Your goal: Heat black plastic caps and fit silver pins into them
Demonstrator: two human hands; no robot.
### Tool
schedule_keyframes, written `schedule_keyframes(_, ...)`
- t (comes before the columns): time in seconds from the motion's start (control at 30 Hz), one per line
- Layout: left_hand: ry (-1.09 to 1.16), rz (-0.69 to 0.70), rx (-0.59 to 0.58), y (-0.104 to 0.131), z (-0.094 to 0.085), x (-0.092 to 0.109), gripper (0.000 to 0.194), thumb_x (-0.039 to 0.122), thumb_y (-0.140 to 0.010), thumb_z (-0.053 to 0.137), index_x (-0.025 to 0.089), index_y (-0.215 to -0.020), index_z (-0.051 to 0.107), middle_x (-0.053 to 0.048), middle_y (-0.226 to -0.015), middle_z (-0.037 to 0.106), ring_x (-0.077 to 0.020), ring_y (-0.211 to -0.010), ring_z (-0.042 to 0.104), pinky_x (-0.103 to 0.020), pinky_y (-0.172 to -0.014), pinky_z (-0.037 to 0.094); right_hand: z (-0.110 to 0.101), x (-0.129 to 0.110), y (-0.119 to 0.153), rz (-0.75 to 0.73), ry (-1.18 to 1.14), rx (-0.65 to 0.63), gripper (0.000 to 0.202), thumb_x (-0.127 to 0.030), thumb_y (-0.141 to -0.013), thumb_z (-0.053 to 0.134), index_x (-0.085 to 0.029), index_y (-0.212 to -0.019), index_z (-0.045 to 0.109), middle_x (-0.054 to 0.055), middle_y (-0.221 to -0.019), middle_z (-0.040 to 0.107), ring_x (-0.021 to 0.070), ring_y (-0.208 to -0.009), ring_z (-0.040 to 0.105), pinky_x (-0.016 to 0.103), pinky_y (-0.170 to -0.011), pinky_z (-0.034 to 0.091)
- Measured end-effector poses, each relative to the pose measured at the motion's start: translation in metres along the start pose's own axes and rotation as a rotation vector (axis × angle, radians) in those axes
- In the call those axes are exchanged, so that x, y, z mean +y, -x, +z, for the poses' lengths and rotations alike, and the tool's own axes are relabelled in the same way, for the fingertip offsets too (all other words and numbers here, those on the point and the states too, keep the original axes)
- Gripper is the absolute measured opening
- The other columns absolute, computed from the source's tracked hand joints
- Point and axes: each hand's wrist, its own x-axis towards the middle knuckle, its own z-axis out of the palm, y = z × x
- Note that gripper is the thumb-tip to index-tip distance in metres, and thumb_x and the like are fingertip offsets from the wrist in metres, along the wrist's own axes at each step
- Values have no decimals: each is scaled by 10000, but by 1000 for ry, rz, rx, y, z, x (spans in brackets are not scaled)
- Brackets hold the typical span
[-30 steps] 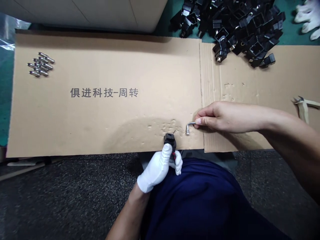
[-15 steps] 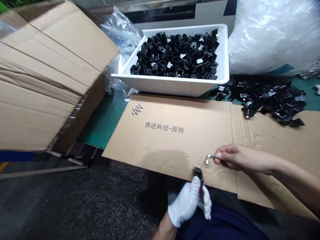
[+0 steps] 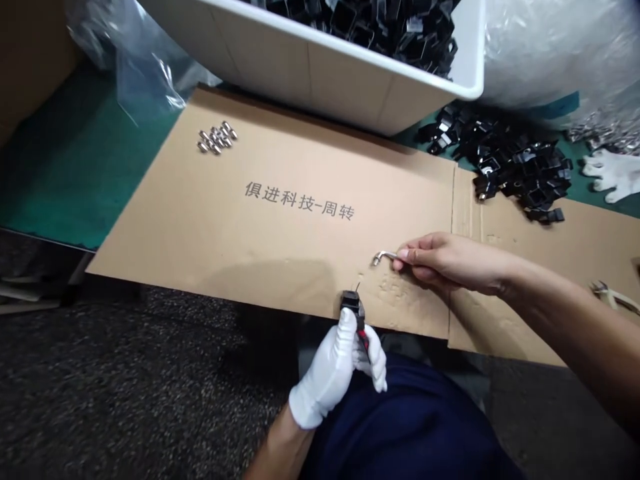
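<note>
Your left hand (image 3: pixel 333 363), white-gloved, is closed around a black square-ended piece (image 3: pixel 351 299), thumb along it; a red-and-black section (image 3: pixel 363 339) shows just below. That piece sits at the near edge of the cardboard sheet (image 3: pixel 280 247), roughly mid-scene; can't tell whether it touches the board. Thin dark sliver sticks out beside its top.

Your right hand (image 3: pixel 440 260), bare, pinches a bent metal piece (image 3: pixel 384 256) between thumb and fingers. Socket-like end points left, over the board, to the far right of the black piece and apart from it.

Far left on the board: small cluster of silver cylinders (image 3: pixel 217 138). Far side: white tub (image 3: pixel 320 67) of black parts. Right of that, a loose black heap (image 3: pixel 520 160) lies partly on the board, partly on the green worktop (image 3: pixel 75 173). Spare white glove (image 3: pixel 615 173) far right; pliers (image 3: pixel 617 297) near right, beyond your forearm.
</note>
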Motion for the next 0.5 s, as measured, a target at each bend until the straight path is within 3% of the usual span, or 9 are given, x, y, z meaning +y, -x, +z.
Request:
schedule_keyframes(0.23, 19, -59, -7, 3, 3, 7, 781, 881, -913, 306, 178, -679, 553, -40, -546, 578, -195, -497, 616, -317, -562, 496, 9, -6, 3, 25, 54, 185, 275, -361, -1050, 551, -177, -922, 711, -25, -601, 526, 76, -463, 383, 163, -375, 233)
schedule_keyframes(0.5, 22, -89, -7, 21, 11, 12, 795, 885, -908, 317, 166, -687, 574, -51, -564, 601, -189, -510, 634, -316, -588, 517, 12, -7, 1, 13, 102, 197, 296, -328, -1073, 496, -160, -939, 699, -48, -598, 499, 57, -441, 326, 181, -390, 182)
